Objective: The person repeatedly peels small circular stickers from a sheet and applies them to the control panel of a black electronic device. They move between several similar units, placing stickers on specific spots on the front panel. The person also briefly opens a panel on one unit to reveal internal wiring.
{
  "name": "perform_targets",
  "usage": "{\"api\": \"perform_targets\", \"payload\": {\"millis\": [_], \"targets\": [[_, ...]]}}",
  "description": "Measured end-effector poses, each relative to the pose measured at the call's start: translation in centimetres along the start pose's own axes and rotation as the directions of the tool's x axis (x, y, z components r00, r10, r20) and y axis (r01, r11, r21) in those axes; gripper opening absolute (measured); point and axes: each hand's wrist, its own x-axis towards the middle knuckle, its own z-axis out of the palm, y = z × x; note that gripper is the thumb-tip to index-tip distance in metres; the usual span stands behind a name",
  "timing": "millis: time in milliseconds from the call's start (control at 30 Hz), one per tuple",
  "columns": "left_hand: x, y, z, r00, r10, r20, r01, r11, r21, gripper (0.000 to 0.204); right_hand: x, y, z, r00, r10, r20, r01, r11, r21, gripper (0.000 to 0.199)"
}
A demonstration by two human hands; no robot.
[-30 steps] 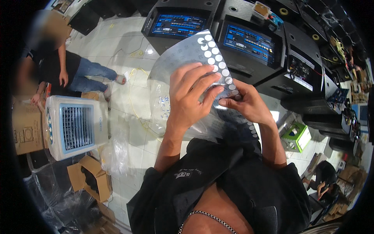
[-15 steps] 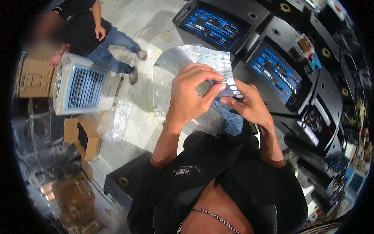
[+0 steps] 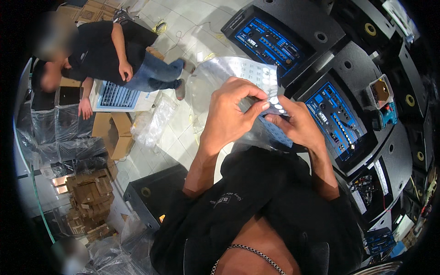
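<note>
the right hand [image 3: 299,123] holds the sheet [image 3: 252,70] in mid-air, its edge under the thumb; the left hand [image 3: 233,110] pinches tight at the dots [image 3: 272,90], catch unclear. likely light, floppy, easily creased: grip edges. a second ago the left hand lay spread; beyond, a co-worker [image 3: 98,52] now partly hides the cooler [image 3: 119,97].
</note>
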Motion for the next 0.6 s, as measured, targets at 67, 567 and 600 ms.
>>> {"api": "perform_targets", "payload": {"millis": [67,567,600], "targets": [[1.0,-0.2,0.0,1.0,-0.011,-0.011,0.011,1.0,0.018,0.017,0.9,0.2,-0.4,0.999,0.038,0.015,-0.038,0.999,-0.012,0.031],[10.9,-12.4,0.3,0.996,0.079,-0.04,-0.086,0.974,-0.208,0.014,11.8,4.4,-1.8,0.95,0.306,-0.055,-0.301,0.95,0.077,0.035],[11.7,-13.2,0.1,0.997,0.075,-0.035,-0.081,0.973,-0.217,0.014,12.9,4.6,-1.7,0.958,0.273,-0.084,-0.268,0.961,0.072,0.035]]}}
